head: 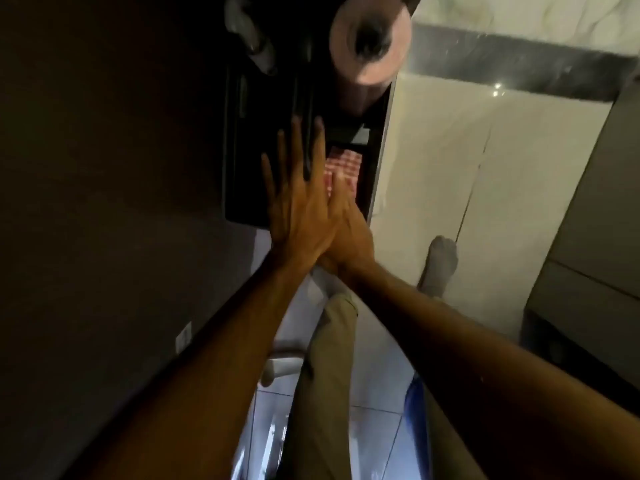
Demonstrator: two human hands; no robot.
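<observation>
View from above, looking down along two bare arms that stretch forward into a dim space. The left hand is flat, with its fingers straight and spread, and lies against the front of a dark cabinet unit. The right hand sits just beside and partly under the left one, so the two hands overlap at the knuckles. Its fingers reach onto a red-and-white checkered cloth. It is unclear whether they grip the cloth or only touch it, since the left hand covers part of them. The cloth lies in a narrow dark opening of the unit, just right of the left hand's fingertips. Above the opening is a pale pink paper roll, seen end-on. To the right is a glossy white tiled floor, with a grey-socked foot standing on it. A khaki trouser leg shows between the arms.
</observation>
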